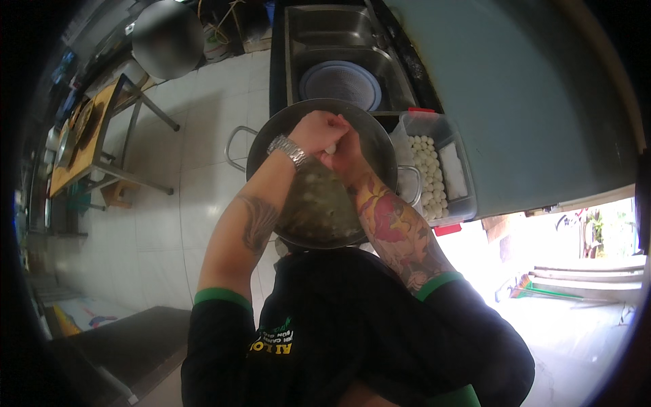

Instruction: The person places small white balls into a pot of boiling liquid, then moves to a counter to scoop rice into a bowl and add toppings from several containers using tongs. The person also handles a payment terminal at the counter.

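My left hand, with a metal watch at the wrist, meets my right hand over a large two-handled metal pot. A small pale ball shows between the hands; which fingers grip it is hard to tell. Greenish-brown, cloudy liquid fills the pot, with pale shapes blurred in it. Right of the pot, a clear plastic box holds many white balls or small peeled eggs. Tattoos cover parts of both forearms.
Beyond the pot lies a steel double sink with a round bluish-grey plastic basket in it. A wood-topped table with metal legs stands at the left on the tiled floor. Behind the box rises a grey-blue panel. A broom lies at the far right.
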Tool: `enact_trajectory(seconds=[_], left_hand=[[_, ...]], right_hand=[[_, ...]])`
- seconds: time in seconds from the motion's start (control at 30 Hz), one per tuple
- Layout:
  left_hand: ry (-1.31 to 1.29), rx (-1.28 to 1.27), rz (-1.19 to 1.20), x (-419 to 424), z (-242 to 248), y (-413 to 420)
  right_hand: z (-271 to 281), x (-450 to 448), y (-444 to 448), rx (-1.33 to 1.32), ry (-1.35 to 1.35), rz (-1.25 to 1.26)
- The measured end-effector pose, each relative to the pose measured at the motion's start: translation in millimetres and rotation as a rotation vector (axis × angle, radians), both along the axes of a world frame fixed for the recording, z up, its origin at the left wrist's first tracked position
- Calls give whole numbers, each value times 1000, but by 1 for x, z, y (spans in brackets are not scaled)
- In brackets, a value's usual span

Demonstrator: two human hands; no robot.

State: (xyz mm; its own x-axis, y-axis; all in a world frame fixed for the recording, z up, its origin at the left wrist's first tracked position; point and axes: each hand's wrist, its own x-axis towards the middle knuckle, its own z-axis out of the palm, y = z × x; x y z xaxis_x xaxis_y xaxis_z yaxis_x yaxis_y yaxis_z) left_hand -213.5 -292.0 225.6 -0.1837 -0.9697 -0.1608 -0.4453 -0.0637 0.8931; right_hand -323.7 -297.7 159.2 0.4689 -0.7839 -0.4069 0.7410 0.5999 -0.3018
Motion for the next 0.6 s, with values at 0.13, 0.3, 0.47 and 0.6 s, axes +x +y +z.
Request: enact_trajectory(seconds=[0.13, 0.3, 0.47, 0.6], left_hand=[[-85, -321, 113, 0, 21, 2], [-465, -380, 27, 18, -9, -5], [-1070, -113, -731, 15, -99, 6], [-1028, -42, -708, 6, -129, 13]], right_hand=[[20, -4, 1, 109, -47, -145], [38, -71, -12, -19, -275, -109], [48, -202, -33, -139, 188, -338], [20, -255, -20, 56, 758, -327]])
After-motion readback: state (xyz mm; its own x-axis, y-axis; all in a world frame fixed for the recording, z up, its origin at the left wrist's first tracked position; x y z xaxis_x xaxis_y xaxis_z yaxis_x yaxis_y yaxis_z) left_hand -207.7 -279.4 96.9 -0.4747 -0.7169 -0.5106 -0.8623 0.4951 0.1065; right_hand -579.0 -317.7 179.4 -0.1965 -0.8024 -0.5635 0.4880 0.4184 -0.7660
